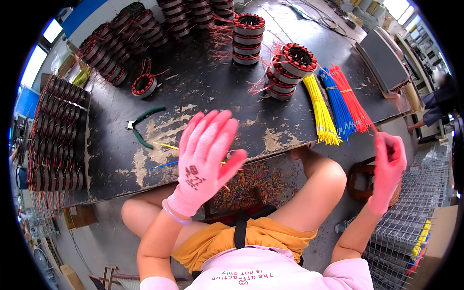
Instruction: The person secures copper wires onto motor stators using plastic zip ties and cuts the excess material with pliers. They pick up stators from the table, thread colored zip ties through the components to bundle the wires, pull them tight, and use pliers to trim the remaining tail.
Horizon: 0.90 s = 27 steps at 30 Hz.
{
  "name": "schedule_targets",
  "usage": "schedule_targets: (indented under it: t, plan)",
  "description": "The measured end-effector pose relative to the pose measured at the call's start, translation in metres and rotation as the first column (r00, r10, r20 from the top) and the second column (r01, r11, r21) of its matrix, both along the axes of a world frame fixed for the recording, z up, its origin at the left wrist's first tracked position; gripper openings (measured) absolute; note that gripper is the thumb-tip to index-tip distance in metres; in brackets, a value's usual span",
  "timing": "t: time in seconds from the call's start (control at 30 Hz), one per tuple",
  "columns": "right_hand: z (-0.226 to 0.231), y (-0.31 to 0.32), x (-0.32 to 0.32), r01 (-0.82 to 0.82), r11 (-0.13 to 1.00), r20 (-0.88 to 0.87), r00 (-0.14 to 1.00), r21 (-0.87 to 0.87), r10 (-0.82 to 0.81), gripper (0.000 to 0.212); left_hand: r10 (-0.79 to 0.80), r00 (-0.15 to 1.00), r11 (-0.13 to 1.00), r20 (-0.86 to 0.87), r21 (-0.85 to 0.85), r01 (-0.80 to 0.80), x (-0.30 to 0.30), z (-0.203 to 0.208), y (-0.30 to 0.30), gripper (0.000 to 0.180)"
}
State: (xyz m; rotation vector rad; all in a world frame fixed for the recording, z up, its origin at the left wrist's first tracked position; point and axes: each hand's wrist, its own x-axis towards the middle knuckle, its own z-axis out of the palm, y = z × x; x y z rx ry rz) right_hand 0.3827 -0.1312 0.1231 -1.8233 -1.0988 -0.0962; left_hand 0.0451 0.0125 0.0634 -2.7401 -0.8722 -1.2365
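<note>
My left hand, in a pink glove, hovers over the front edge of the worn black table with its fingers stretched out. Partly hidden beneath it lie a yellow wire and a blue wire. At the right, my right hand, gloved too, is closed in a pinch on the end of a red wire at the near end of the red wire bundle. Beside that bundle lie a blue wire bundle and a yellow wire bundle.
Green-handled cutters lie left of centre. Wound motor stators stand in two stacks, with a single stator nearer the left. More stator stacks line the left side. A wire-mesh cage stands at the right.
</note>
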Motion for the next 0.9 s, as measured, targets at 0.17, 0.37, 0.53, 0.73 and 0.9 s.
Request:
schedule_targets:
  t: [0.17,0.37,0.53,0.73,0.9]
  plan:
    - [0.0,0.036,-0.13,-0.594,0.804,0.082,0.803,0.021,0.59,0.026,-0.186,0.982,0.917,-0.022,0.354,0.182,0.021,0.038,-0.014,0.031]
    - [-0.032,0.065,-0.132,-0.616,0.774,-0.246,0.781,-0.148,0.575,0.015,0.091,0.995,0.989,0.04,0.109,-0.095,-0.028,0.029,-0.014,0.033]
    - [-0.101,0.112,-0.144,-0.666,0.556,-0.28,0.729,-0.496,0.624,0.038,0.186,0.977,0.94,0.104,-0.309,-0.146,-0.025,-0.017,-0.005,0.031]
    - [-0.122,0.139,-0.176,-0.835,0.519,-0.72,0.473,-0.183,0.508,0.028,0.267,0.96,0.871,0.082,-0.447,-0.204,-0.015,-0.065,0.004,0.027]
    - [-0.122,0.127,-0.178,-0.735,0.661,-0.421,0.653,-0.151,0.63,0.015,0.233,0.968,0.855,0.089,-0.494,-0.16,-0.02,-0.067,0.01,0.024]
